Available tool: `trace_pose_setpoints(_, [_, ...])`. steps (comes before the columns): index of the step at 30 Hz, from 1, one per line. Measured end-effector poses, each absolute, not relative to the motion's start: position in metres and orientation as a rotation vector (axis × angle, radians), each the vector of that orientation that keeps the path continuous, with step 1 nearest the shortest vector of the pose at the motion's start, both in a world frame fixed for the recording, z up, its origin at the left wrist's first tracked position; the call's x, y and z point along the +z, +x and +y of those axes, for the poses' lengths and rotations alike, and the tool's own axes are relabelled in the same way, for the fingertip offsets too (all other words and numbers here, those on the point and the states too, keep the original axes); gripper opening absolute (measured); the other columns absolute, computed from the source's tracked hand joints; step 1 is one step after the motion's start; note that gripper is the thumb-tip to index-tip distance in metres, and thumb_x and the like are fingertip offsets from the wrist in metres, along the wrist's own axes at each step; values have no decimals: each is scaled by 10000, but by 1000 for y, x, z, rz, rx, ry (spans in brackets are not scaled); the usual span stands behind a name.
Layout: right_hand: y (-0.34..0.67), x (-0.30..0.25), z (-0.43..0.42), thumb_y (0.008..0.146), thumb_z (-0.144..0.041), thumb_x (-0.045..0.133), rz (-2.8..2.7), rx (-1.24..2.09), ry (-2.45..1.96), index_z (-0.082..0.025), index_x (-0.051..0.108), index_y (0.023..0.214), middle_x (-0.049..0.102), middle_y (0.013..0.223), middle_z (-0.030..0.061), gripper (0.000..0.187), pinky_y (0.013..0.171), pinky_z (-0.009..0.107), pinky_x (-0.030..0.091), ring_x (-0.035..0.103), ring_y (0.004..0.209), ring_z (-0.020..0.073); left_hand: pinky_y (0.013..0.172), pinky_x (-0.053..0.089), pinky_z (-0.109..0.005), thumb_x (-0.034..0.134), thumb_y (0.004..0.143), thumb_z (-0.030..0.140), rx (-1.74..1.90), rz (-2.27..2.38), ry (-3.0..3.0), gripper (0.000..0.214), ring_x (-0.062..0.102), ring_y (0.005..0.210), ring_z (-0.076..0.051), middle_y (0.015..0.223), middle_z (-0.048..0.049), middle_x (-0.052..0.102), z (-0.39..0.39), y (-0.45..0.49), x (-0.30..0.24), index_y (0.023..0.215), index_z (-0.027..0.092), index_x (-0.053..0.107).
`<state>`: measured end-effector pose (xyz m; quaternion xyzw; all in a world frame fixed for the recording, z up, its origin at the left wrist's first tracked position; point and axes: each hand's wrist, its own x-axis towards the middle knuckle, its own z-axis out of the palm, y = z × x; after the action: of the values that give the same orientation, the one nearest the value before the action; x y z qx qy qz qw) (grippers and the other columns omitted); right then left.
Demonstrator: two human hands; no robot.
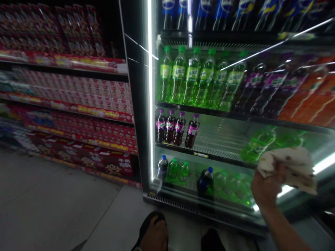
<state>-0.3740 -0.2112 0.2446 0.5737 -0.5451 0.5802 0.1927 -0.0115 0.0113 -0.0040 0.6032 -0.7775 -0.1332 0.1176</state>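
Note:
My right hand (269, 184) is raised at the right, closed around a folded, pale cloth (290, 165) with small dark spots. The cloth is in front of the glass door of a lit drinks cooler (222, 134); whether it presses on the glass I cannot tell. Low at the bottom edge, my left hand (154, 235) hangs in shadow in front of a dark shoe (148, 221). Its fingers are too dim to make out, and I see nothing held in it. Behind the glass near the cloth lie green bottles (261, 143), partly covered by it.
Upright green-capped bottles (192, 78) and small purple-capped bottles (179, 129) stand on the cooler's shelves. Blue-labelled bottles (222, 12) fill the top. To the left, store shelves (78, 62) hold pink and red cartons above a tiled floor (65, 205). Light streaks reflect across the glass.

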Motion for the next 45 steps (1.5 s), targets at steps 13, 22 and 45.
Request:
trace_pose_setpoints(13, [-274,250,-199,994,-278,478,-901,1276,1878,-137,545,1379,451,1494,224,416,1211,537,306,368,1463,333,1177,346,-523,512,843,161,-421,-2258,1710,193,626,1075,-217,1026,-59,742,10,-11,5,939,206,673])
trace_pose_setpoints(22, [-199,250,-192,981,-258,541,-723,1219,2190,-167,515,1406,425,1550,173,435,1256,488,294,316,1506,296,1205,317,-527,530,843,156,-538,-2187,1754,196,616,1091,-226,1060,-60,735,9,-12,8,956,198,685])
trace_pose_setpoints(45, [-92,189,-184,879,-157,506,-498,568,2693,-187,536,1456,642,1342,152,579,1126,518,476,636,1212,309,1179,336,-521,556,824,146,-709,-2172,1828,206,604,1054,-221,1034,-53,730,-10,-7,-14,929,215,720])
